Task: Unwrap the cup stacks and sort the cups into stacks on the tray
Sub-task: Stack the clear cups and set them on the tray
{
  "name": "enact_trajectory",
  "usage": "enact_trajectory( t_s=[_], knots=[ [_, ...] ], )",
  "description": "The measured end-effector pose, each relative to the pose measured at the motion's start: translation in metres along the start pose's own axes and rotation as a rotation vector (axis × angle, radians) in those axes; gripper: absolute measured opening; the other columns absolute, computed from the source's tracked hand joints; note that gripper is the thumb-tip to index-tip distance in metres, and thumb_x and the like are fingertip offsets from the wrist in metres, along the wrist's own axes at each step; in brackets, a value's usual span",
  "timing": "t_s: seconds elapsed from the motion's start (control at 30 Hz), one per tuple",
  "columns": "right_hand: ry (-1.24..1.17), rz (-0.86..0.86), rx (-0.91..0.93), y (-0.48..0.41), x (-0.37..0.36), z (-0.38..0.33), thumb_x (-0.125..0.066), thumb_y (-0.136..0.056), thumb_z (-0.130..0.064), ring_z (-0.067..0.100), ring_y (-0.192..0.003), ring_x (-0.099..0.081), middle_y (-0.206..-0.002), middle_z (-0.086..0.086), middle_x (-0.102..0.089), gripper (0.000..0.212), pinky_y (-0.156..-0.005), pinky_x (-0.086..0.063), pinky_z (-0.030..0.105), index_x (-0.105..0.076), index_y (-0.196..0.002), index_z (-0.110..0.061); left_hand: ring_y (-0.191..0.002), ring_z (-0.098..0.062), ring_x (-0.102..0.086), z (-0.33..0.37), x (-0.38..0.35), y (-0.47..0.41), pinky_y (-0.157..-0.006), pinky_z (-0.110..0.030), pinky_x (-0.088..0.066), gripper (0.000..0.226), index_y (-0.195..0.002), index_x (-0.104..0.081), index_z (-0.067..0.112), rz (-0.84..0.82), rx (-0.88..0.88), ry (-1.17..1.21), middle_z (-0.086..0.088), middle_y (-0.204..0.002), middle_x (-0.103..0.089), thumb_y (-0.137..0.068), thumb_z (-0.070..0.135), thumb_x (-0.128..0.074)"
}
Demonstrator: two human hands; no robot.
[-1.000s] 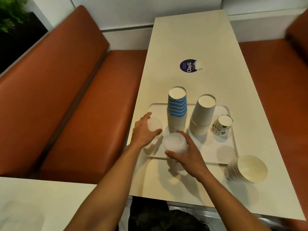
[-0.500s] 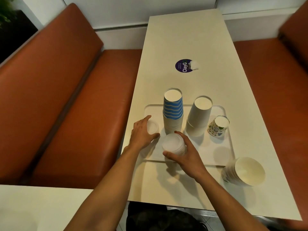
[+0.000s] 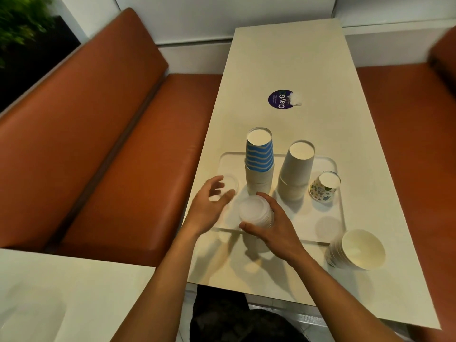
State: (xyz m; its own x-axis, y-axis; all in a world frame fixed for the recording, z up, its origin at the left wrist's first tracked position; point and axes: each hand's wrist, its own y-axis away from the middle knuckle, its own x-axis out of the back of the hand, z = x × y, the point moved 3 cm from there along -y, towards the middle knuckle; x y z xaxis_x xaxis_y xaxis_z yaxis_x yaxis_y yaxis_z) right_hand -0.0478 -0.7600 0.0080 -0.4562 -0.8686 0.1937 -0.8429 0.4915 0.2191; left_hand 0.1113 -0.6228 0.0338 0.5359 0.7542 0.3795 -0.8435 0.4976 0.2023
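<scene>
- Translucent plastic makes up the task's nearest piece: a short stack of translucent plastic cups (image 3: pixel 255 211) stands upside down on the near left part of the tray (image 3: pixel 341 208), close to its near rim.
- The right hand (image 3: pixel 276 233) wraps this stack. Its thumb lies on the near left side and its fingers curl round the far side.
- The left hand (image 3: pixel 209 206) hovers just left of the stack with fingers fanned apart, gripping nothing. It is motion-blurred.
- A single translucent cup (image 3: pixel 230 181) sits upside down by the tray's left edge, just beyond the left fingertips. Whether they touch it cannot be told.
- Behind the held stack rises a blue-striped cup stack (image 3: pixel 259 159), inverted, with wavy blue and white cups above plain pale ones.
- To its right on the tray stands a grey paper cup stack (image 3: pixel 297 169), also inverted and slightly shorter.
- Just right of that, near the tray's right rim, is one small patterned cup (image 3: pixel 324 186), upside down.
- Off the tray, by its near right corner, a tilted stack of paper cups (image 3: pixel 355 250) lies on the cream table (image 3: pixel 283 58), its open mouth towards the camera.
- Farther along the table are a round purple sticker (image 3: pixel 280 99) and a crumpled white scrap (image 3: pixel 296 99) touching its right edge.
- Orange-brown bench seats (image 3: pixel 98 119) flank the table.
</scene>
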Motion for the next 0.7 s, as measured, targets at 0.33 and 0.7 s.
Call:
enact_trajectory(
  t_s=[0.33, 0.7],
  knots=[
    [0.054, -0.068, 0.049, 0.007, -0.006, -0.002, -0.095, -0.063, -0.033, 0.016, -0.126, -0.056, -0.138, -0.007, -0.055, 0.091, -0.102, -0.052, 0.032, -0.047, -0.14, -0.041, -0.118, -0.002, -0.058, 0.014, -0.023, 0.054, -0.096, -0.03, -0.055, 0.1, -0.147, -0.049, 0.031, -0.215, -0.028, -0.228, 0.02, -0.137, -0.053, -0.061, 0.069, -0.084],
    [0.057, -0.087, 0.047, 0.005, -0.013, -0.001, -0.093, -0.059, -0.05, 0.015, -0.122, -0.059, -0.136, -0.01, -0.058, 0.094, -0.101, -0.056, 0.041, -0.047, -0.14, -0.042, -0.108, -0.004, -0.062, 0.016, -0.011, 0.049, -0.094, -0.034, -0.058, 0.085, -0.143, -0.055, 0.03, -0.169, -0.033, -0.286, 0.016, -0.129, -0.059, -0.068, 0.059, -0.083]
  ],
)
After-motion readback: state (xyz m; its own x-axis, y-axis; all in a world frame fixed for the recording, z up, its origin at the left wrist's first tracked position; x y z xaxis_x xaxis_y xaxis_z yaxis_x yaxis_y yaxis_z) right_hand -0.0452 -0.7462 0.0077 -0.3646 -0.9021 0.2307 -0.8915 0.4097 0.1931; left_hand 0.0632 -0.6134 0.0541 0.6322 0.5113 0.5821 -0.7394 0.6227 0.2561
